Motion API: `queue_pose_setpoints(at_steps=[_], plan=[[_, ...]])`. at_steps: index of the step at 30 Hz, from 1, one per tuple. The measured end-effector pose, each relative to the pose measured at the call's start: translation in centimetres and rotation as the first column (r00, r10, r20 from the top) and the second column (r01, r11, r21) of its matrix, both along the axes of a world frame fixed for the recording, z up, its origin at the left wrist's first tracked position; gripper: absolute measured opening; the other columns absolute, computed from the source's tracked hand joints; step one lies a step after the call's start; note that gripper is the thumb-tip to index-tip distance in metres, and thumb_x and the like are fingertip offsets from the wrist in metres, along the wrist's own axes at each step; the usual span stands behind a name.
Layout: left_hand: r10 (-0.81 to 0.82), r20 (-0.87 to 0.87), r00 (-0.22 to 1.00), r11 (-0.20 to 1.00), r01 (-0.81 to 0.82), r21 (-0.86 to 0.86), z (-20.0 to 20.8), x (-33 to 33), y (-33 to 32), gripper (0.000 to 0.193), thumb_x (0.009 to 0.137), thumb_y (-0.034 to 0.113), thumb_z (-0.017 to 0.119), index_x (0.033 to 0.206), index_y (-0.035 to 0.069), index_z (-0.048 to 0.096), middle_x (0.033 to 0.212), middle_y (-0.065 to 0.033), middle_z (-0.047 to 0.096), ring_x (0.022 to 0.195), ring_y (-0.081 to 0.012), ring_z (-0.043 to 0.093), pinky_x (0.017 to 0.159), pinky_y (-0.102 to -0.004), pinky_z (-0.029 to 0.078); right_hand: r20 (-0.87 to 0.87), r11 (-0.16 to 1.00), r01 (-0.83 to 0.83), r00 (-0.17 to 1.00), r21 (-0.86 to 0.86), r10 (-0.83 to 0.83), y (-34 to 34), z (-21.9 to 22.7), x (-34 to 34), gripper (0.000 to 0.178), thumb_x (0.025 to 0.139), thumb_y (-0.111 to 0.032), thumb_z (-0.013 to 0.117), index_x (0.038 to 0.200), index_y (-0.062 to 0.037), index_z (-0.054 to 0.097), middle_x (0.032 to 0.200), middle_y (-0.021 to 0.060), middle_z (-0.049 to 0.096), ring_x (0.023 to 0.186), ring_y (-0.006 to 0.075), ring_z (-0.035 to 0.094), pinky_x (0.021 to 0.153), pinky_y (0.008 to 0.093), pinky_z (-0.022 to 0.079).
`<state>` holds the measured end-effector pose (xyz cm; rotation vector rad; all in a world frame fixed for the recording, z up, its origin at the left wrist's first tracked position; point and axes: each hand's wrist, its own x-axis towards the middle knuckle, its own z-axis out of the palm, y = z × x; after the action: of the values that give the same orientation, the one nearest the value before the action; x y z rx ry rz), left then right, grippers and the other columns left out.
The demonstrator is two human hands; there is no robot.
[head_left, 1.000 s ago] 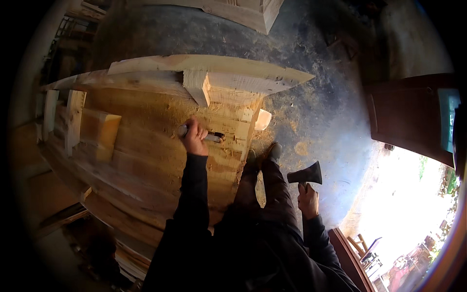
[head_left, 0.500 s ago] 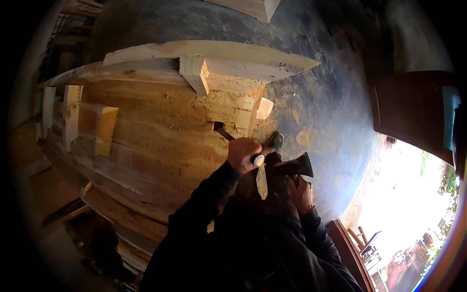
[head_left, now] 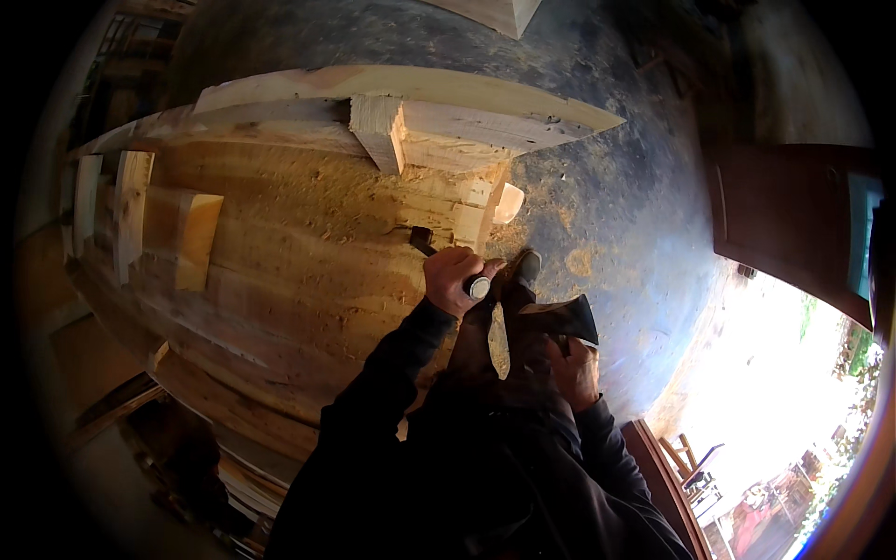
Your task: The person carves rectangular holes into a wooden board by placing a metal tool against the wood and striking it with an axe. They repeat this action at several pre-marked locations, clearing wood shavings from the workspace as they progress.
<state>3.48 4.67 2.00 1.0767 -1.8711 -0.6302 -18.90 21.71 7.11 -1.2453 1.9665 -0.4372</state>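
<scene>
My left hand (head_left: 449, 282) is wrapped round the handle of a chisel (head_left: 479, 287), whose end cap faces up. The dark blade runs away to the left, down to a square mortise (head_left: 422, 235) cut in the broad wooden board (head_left: 308, 233). How deep the tip sits is hard to see. Over my right thigh, my right hand (head_left: 576, 371) is closed on a hatchet, with the dark flared head (head_left: 562, 319) just above the fingers. Its handle is mostly hidden by the hand.
Across the board's far side lies a long timber (head_left: 467, 121), with a short block (head_left: 378, 131) against it. Upright wood pieces (head_left: 200, 241) stand at the left. Wood chips litter the board. My shoe (head_left: 528, 266) rests on the dark floor (head_left: 597, 215) beside a pale block (head_left: 509, 203).
My left hand has shifted slightly left and up with the chisel, which is tilted differently, its end cap now further left. The hatchet stays nearly where it was.
</scene>
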Motion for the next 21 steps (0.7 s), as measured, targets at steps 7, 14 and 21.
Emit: queue_pose_setpoints(at_steps=[7, 14, 21], plan=[[0.017, -0.038, 0.999, 1.0, -0.018, -0.011, -0.2, 0.1, 0.3, 0.048, 0.077, 0.004, 0.086, 0.061, 0.008, 0.041, 0.056, -0.01, 0.038, 0.048, -0.0293, 0.041, 0.045, -0.0407, 0.031, 0.015, 1.0, -0.001, 1.0, 0.007, 0.001, -0.4, -0.2, 0.2, 0.035, 0.091, -0.029, 0.074, 0.074, 0.0005, 0.066, 0.063, 0.016, 0.066, 0.06, 0.0295, 0.069, 0.055, 0.0403, 0.05], [0.1, -0.064, 0.993, 0.995, -0.101, -0.008, 0.3, -0.3, -0.3, 0.045, 0.077, 0.003, 0.085, 0.062, 0.008, 0.043, 0.058, -0.0097, 0.041, 0.049, -0.0289, 0.043, 0.046, -0.0411, 0.033, 0.032, 1.0, 0.008, 0.999, -0.01, -0.008, -2.9, 3.1, 1.6, 0.028, 0.089, -0.026, 0.075, 0.09, 0.0017, 0.072, 0.085, 0.0227, 0.07, 0.079, 0.0413, 0.069, 0.067, 0.0434, 0.053], [0.119, -0.048, 0.992, 0.993, -0.12, -0.02, 0.2, -0.2, -0.7, 0.043, 0.076, 0.007, 0.086, 0.062, 0.009, 0.045, 0.057, -0.0088, 0.044, 0.049, -0.0288, 0.047, 0.046, -0.0406, 0.035, 0.13, 0.968, 0.001, 0.991, -0.253, 0.033, -4.2, 3.4, 2.3, 0.015, 0.089, -0.006, 0.07, 0.102, 0.0005, 0.068, 0.074, 0.0083, 0.065, 0.057, 0.0165, 0.061, 0.053, 0.0319, 0.047]])
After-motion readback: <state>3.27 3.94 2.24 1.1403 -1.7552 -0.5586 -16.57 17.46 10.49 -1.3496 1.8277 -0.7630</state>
